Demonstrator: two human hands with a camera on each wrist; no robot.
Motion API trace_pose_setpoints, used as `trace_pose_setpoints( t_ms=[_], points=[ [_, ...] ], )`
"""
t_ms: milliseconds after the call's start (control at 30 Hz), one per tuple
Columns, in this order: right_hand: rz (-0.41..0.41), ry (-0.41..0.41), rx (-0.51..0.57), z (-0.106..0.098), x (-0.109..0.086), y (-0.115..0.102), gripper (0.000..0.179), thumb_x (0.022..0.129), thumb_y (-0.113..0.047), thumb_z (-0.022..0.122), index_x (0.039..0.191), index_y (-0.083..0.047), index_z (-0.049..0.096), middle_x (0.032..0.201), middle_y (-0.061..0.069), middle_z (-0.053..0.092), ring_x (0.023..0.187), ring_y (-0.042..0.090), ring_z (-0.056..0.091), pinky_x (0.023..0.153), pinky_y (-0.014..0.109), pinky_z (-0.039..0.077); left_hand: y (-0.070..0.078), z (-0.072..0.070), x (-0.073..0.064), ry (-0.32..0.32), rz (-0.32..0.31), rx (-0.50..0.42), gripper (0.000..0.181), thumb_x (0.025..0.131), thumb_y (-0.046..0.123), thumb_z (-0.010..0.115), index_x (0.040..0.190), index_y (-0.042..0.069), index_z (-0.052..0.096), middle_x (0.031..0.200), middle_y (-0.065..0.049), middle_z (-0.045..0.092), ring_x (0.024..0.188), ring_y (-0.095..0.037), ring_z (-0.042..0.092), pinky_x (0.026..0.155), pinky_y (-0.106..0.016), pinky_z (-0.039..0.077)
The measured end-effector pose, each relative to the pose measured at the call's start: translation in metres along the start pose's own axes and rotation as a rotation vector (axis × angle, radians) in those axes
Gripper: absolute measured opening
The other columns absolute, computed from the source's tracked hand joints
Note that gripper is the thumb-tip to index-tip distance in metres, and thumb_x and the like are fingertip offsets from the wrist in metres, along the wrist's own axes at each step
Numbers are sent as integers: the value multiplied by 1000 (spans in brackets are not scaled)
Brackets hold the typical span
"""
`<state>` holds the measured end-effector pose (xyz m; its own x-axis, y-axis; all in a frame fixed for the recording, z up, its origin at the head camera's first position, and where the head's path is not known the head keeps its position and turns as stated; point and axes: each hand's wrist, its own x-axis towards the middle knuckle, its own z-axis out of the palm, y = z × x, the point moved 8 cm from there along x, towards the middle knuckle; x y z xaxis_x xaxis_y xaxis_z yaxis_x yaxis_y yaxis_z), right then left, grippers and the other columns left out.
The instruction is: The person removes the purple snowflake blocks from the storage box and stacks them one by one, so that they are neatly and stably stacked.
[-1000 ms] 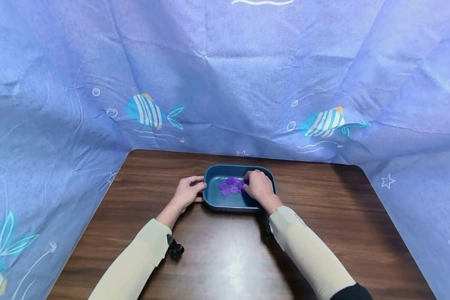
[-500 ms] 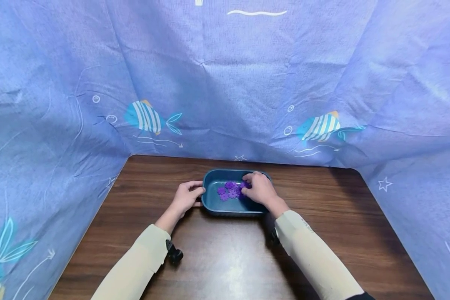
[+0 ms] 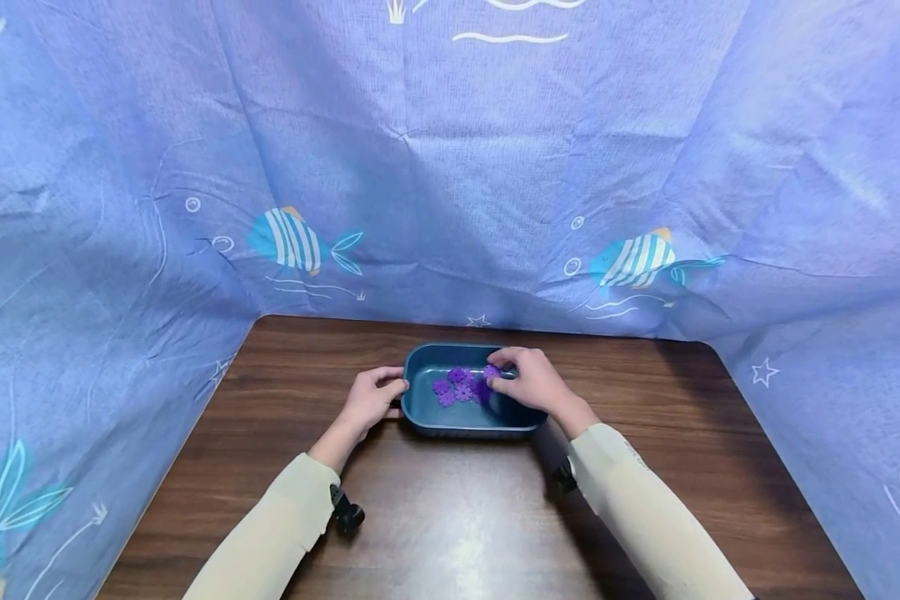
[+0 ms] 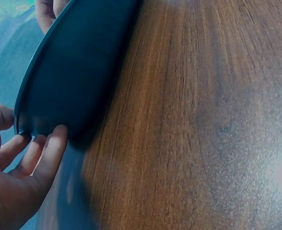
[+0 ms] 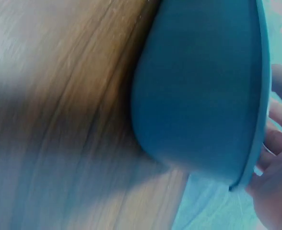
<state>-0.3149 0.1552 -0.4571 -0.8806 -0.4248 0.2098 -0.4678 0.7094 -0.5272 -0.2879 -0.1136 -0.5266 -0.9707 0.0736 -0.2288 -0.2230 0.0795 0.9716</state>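
Note:
A dark teal oblong tub [image 3: 468,432] stands on the table with several purple flower-shaped discs [image 3: 456,388] loose inside, left of its middle. My left hand [image 3: 371,400] holds the tub's left end, thumb at the rim and fingers against the outer wall. In the left wrist view the fingertips [image 4: 59,132] press on that wall [image 4: 64,72]. Over the tub's right half, my right hand [image 3: 528,382] pinches one purple flower-shaped disc [image 3: 492,372] between thumb and fingers. The tub's outer wall [image 5: 198,86] hides those fingertips in the right wrist view.
A brown wood-grain table [image 3: 450,517] surrounds the tub. Behind it and at both sides hangs a blue cloth [image 3: 450,208] printed with fish. Each sleeve carries a small black wrist camera; the left one [image 3: 347,512] shows near the tabletop.
My right hand has drawn back a little to the right, with a purple disc now showing between its fingers. The left hand stays on the tub's end. The head view has tilted up slightly.

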Motion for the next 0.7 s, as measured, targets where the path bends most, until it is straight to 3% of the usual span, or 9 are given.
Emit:
trace_pose_setpoints(
  t_ms=[400,567,700],
  points=[
    [-115,93,-22,-30,-19,4,30,86,-26,82,110,-10,78,97,-3,70,91,16,66,81,37,56,-1,1,-2,-2,3,-8,39,98,10,65,135,-2,62,122,-26,67,94,-24,71,75,-41,65],
    [-124,106,-17,-41,-27,10,30,86,-25,82,112,-10,77,98,-3,71,87,19,65,74,37,55,-1,0,-3,4,8,-12,38,98,9,64,134,-4,63,120,-26,67,92,-23,71,73,-40,66],
    [-101,122,2,-50,-35,18,29,85,-21,83,111,-9,77,98,-1,72,90,20,67,75,44,58,-1,1,-3,10,6,-17,38,98,9,65,134,-3,64,118,-24,68,89,-20,71,72,-39,66]
  ],
)
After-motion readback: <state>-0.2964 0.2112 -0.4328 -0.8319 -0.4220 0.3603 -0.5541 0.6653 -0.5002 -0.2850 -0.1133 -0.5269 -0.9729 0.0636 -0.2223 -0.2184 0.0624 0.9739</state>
